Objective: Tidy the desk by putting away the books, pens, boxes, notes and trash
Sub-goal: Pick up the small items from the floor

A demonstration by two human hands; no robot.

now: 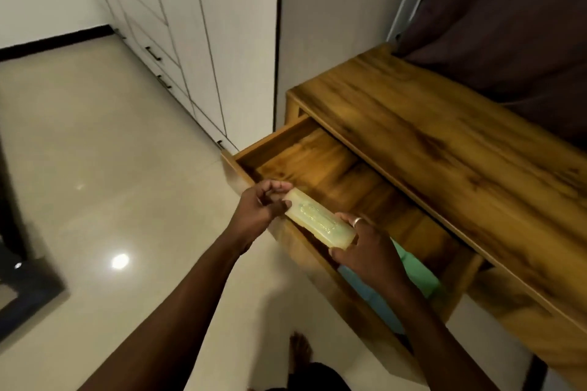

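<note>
Two hands point(260, 206) point(365, 247) hide the blurred box's point(319, 220) ends.

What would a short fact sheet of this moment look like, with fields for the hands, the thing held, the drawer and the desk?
held thing: pale yellow-green box, long and narrow, blurred
left hand: grips the box's far end
right hand: grips the box's near end; ring on one finger
drawer: pulled open, far part bare wood
inside drawer: green item and blue item at the near end, partly hidden by the right hand
box position: over the open drawer's front edge, not yet set down
desk top: wooden, nothing on the part in view
</note>
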